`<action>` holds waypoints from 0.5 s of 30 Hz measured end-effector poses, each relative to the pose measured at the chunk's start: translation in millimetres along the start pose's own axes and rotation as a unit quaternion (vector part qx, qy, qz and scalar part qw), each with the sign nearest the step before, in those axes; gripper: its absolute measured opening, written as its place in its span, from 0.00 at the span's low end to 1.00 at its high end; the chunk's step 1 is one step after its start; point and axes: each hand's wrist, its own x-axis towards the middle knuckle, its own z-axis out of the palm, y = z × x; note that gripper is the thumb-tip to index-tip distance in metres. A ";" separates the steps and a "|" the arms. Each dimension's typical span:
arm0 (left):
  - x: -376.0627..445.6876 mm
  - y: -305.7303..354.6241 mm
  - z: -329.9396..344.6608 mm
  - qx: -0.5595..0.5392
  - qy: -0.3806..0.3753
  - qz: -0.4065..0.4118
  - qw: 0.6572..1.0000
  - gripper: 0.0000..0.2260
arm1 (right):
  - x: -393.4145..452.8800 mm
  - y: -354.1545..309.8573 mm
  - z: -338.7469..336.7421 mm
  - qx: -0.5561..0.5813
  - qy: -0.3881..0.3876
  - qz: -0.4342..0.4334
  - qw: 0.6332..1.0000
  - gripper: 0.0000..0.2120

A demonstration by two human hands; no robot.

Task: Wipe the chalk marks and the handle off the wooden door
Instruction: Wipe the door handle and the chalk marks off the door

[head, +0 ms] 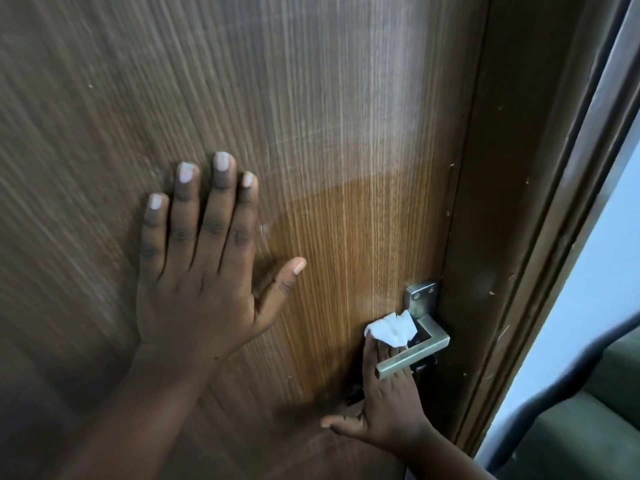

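Here, the wooden door (346, 168) fills the view: brown veneer with fine vertical grain, a pale hazy band across its upper part and a warmer, clearer tone lower down. The left hand (197, 271) lies flat on the panel, palm to the wood, fingers straight and close together, thumb splayed right; it grips nothing. The handle (414, 353) sits at the door's right edge, beside the dark frame (502, 237). It is brushed metal, square in section, L-shaped; its long axis runs from the square screw plate (420, 297) down and left, free end pointing lower left. The right hand (388, 403) reaches up behind the lever, fingers pressing a crumpled white wipe (391, 329) against the door just above the lever, thumb stretched left. The hands are well apart.
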 end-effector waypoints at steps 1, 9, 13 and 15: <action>0.3 0.3 0.7 0.002 0.001 -0.001 1.000 0.35 | -0.3 -1.8 0.6 0.005 0.000 0.005 1.000 0.61; 0.3 2.6 1.9 -0.007 0.008 -0.008 1.000 0.34 | 0.0 -42.6 12.1 0.002 -0.125 -0.022 0.992 0.62; 0.4 1.0 2.4 -0.006 0.008 -0.002 1.000 0.35 | -1.3 -44.9 9.7 0.016 -0.117 -0.017 0.993 0.61; 0.4 0.3 2.2 -0.014 0.005 -0.001 1.000 0.35 | -2.3 -46.6 8.7 0.013 -0.130 -0.008 0.991 0.59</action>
